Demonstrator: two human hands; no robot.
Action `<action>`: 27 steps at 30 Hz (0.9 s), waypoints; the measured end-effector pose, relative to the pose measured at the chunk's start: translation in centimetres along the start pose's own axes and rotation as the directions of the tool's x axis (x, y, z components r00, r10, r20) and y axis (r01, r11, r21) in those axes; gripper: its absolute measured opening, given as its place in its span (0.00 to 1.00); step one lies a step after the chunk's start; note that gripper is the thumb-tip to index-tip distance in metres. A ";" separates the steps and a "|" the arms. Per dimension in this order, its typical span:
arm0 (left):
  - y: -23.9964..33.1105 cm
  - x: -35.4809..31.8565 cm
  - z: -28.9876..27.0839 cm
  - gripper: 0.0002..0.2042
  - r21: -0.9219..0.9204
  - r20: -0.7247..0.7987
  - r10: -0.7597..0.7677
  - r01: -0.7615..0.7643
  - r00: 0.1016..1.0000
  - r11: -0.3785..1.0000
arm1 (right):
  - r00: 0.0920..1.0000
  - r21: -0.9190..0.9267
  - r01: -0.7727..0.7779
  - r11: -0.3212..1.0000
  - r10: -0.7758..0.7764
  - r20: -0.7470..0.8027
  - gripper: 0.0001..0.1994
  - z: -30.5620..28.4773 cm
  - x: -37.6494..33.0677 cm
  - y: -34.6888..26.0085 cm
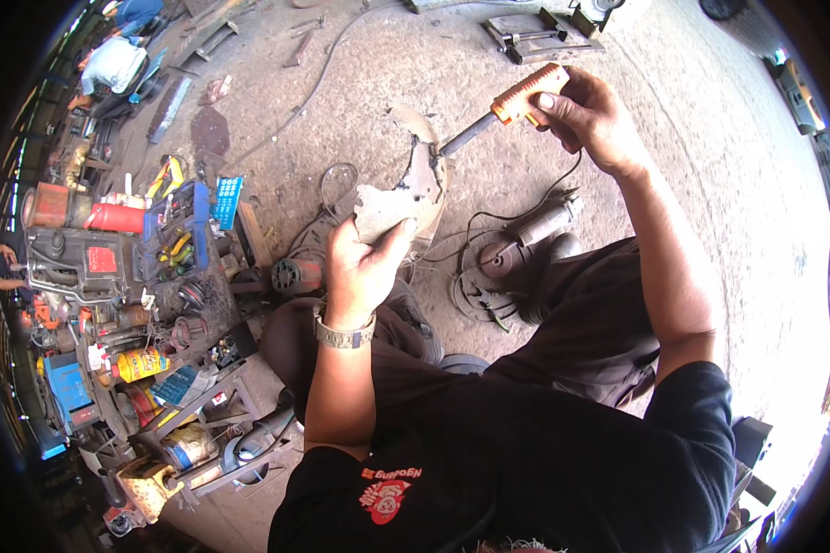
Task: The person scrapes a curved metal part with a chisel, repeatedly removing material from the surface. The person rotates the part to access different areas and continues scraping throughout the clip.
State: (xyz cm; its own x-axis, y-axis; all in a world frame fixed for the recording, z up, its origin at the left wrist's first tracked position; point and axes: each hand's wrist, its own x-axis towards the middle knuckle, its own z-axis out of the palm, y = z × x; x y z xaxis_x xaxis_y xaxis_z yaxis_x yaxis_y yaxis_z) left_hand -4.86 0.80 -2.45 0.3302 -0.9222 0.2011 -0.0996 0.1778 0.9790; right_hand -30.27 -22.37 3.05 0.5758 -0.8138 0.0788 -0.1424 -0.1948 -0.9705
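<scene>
My left hand (367, 263), with a metal watch on its wrist, pinches a jagged, pale grey broken piece (385, 206) between thumb and fingers. The piece is irregular, with torn edges and a dark patch along its upper part. My right hand (599, 120) is closed round the orange handle of a soldering iron (527, 94). Its dark barrel slants down to the left, and the tip meets the piece's upper right edge; whether it touches, I cannot tell. A dark cord hangs below my right hand.
An angle grinder (546, 223) lies on the concrete floor by my right leg, among loose cables. To the left are a blue toolbox (186, 226), a red container (117, 217) and a yellow bottle (141, 363). A metal frame (544, 35) stands ahead. Two people (115, 64) crouch at far left.
</scene>
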 end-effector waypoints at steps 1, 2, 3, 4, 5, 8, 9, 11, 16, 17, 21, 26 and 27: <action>0.2 0.0 0.0 0.09 -0.001 0.002 -0.003 0.003 1.000 1.000 | 1.000 0.002 -0.016 1.000 0.016 0.011 0.21 -0.3 0.1 0.2; 0.4 0.0 0.1 0.09 -0.003 0.005 -0.005 0.005 1.000 1.000 | 1.000 0.001 -0.017 1.000 0.017 0.019 0.21 -0.5 0.3 0.2; 0.5 0.0 0.1 0.09 -0.005 0.007 -0.007 0.007 1.000 1.000 | 0.999 -0.010 -0.013 1.000 0.014 0.029 0.21 -0.7 0.4 0.2; 0.5 0.0 0.1 0.09 -0.013 0.015 -0.014 0.014 1.000 1.000 | 0.999 -0.023 -0.010 1.000 0.011 0.038 0.20 -0.8 0.4 0.3; 0.4 0.0 0.1 0.09 -0.022 0.023 -0.020 0.021 1.000 1.000 | 0.999 -0.036 -0.007 0.999 0.008 0.047 0.20 -0.9 0.3 0.3; 0.4 -0.1 0.1 0.09 -0.033 0.055 -0.042 0.044 0.998 0.998 | 0.998 -0.097 -0.016 0.995 0.023 0.064 0.20 -0.9 0.2 0.0; 0.4 -0.1 0.1 0.09 -0.034 0.067 -0.050 0.052 0.996 0.998 | 0.996 -0.109 -0.017 0.994 0.026 0.079 0.20 -1.0 0.3 0.1; 0.3 -0.1 0.0 0.10 0.015 0.091 -0.040 0.039 0.995 0.999 | 0.996 -0.117 -0.009 0.993 0.019 0.092 0.20 -1.0 0.3 0.4; 0.2 0.0 -0.1 0.10 0.068 0.124 -0.034 0.026 0.992 0.997 | 0.995 -0.144 -0.027 0.989 0.040 0.087 0.22 -1.2 0.3 0.4; 0.2 0.0 0.0 0.10 0.063 0.125 -0.038 0.031 0.991 0.998 | 0.995 -0.128 -0.033 0.991 0.045 0.092 0.23 -1.3 0.3 0.4; 0.3 0.0 0.0 0.10 0.053 0.137 -0.046 0.039 0.989 0.998 | 0.996 -0.130 -0.022 0.991 0.033 0.080 0.22 -1.3 0.2 0.4; 0.2 -0.1 0.0 0.10 0.019 0.140 -0.048 0.046 0.989 0.999 | 0.993 -0.146 -0.045 0.988 0.061 0.104 0.24 -1.3 0.3 0.3; 0.2 -0.1 -0.1 0.10 0.008 0.137 -0.050 0.050 0.989 0.999 | 0.993 -0.127 -0.049 0.991 0.062 0.102 0.24 -1.3 0.4 0.4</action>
State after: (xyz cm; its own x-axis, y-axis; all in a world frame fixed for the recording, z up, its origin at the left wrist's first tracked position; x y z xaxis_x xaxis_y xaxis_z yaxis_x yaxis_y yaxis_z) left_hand -4.85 0.99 -2.26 0.2028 -0.9684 0.1452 -0.0904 0.1292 0.9875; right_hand -31.15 -23.47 2.98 0.6452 -0.7640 -0.0054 -0.2717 -0.2228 -0.9362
